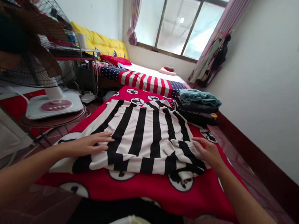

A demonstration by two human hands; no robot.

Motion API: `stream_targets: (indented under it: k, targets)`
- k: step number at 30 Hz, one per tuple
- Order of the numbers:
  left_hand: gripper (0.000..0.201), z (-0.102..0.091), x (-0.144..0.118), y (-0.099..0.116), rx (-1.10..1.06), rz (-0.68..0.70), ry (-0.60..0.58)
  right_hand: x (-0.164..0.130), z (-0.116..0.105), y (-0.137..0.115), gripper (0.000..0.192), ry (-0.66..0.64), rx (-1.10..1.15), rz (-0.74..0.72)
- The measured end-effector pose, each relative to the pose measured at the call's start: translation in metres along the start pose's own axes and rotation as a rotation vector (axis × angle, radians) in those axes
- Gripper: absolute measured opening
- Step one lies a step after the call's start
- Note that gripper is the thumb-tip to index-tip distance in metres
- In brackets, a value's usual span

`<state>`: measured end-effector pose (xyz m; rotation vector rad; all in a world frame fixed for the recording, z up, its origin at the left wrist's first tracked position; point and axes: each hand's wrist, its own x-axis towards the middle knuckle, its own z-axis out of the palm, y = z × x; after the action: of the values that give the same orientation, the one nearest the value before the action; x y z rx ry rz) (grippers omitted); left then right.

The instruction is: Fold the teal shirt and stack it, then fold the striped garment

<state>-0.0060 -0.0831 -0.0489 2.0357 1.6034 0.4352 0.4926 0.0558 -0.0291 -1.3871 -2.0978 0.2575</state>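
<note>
A black-and-white striped shirt (140,131) lies spread on a red cloth (144,189) printed with white circles. Its collar points away from me, toward the window. My left hand (91,145) rests on the left side of the shirt, fingers stretched out over the stripes. On the opposite side, my right hand (207,152) touches the shirt near its lower right part, with the fingers extended. Wrinkles and bunched fabric show along the near hem and at the lower right.
A stack of folded clothes (199,101) stands at the cloth's far right. To the left, a fan (51,102) sits on a round stool (55,118). Behind is a bed with a striped-and-starred cover (146,83). Clothes (210,61) hang by the right wall.
</note>
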Motion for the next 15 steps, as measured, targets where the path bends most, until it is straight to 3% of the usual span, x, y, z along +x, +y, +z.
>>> stream_targets:
  k: [3, 6, 9, 11, 13, 15]
  targets:
    - [0.030, 0.000, -0.023, 0.011, -0.092, 0.010, 0.041, -0.041, -0.019, 0.014, 0.036, -0.005, 0.007, 0.054]
    - [0.033, 0.010, -0.035, 0.023, -0.067, 0.030, 0.101, -0.067, -0.012, 0.023, 0.056, -0.030, 0.046, 0.086]
    - [0.043, 0.026, -0.033, 0.039, -0.016, 0.036, 0.092, -0.071, 0.001, 0.024, 0.073, 0.019, 0.064, 0.133]
    - [0.052, 0.037, -0.026, 0.050, 0.019, 0.045, 0.082, -0.064, 0.002, 0.018, 0.067, 0.035, 0.051, 0.184]
    - [0.062, 0.048, -0.018, 0.059, 0.060, 0.071, 0.076, -0.060, -0.005, 0.008, 0.046, 0.063, 0.016, 0.189]
    - [0.069, 0.058, -0.012, 0.063, 0.099, 0.092, 0.067, -0.062, -0.019, -0.006, 0.023, 0.193, -0.030, 0.118]
